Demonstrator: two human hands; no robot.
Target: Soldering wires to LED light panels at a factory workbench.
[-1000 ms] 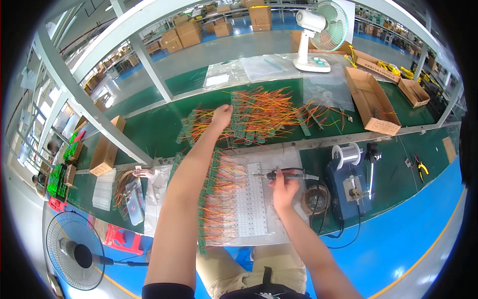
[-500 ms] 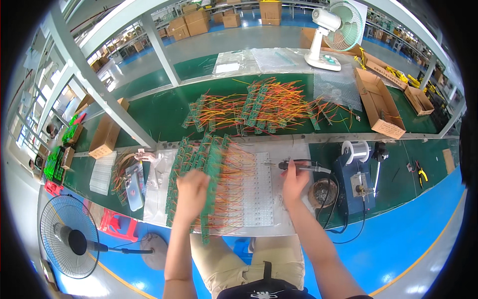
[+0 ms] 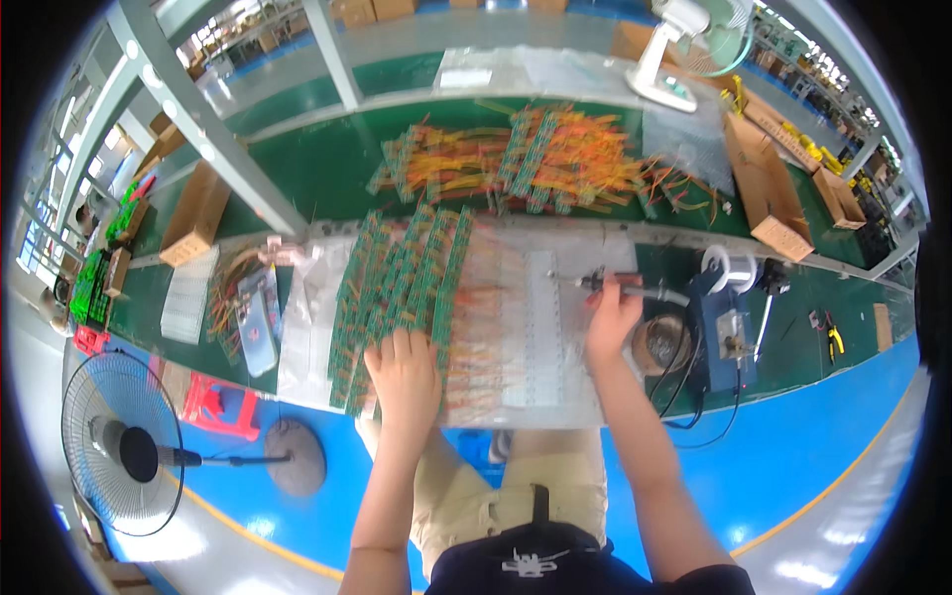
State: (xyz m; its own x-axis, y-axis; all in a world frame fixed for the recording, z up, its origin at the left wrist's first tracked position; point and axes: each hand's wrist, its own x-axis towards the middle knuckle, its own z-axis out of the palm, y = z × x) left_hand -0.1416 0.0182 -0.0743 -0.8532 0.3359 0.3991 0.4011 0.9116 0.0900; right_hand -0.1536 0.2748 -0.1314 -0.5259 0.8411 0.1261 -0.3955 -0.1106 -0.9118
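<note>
My left hand (image 3: 405, 375) rests on the near end of a row of green circuit board strips (image 3: 397, 268), fingers apart and bent down over them; their tips are partly hidden. Orange and red wires stick out from the strips' right side, over a pale, hole-dotted plate (image 3: 531, 332). In my right hand (image 3: 615, 322) is a soldering iron (image 3: 595, 282), its thin tip aimed left above the plate's right side. A cord trails right from its handle.
More wired boards (image 3: 535, 159) lie across the bench's far half. A solder spool (image 3: 729, 270) tops a blue unit (image 3: 716, 332), beside a round pot (image 3: 661, 344). Pliers (image 3: 834, 340) lie right; a phone (image 3: 258, 332) lies left. A cardboard box (image 3: 766, 188) and a fan (image 3: 659, 79) stand farther back.
My left hand has gone from a closed hold at a blurred board strip to resting on the strips nearer me. The right hand keeps the iron, and the whole view has shifted.
</note>
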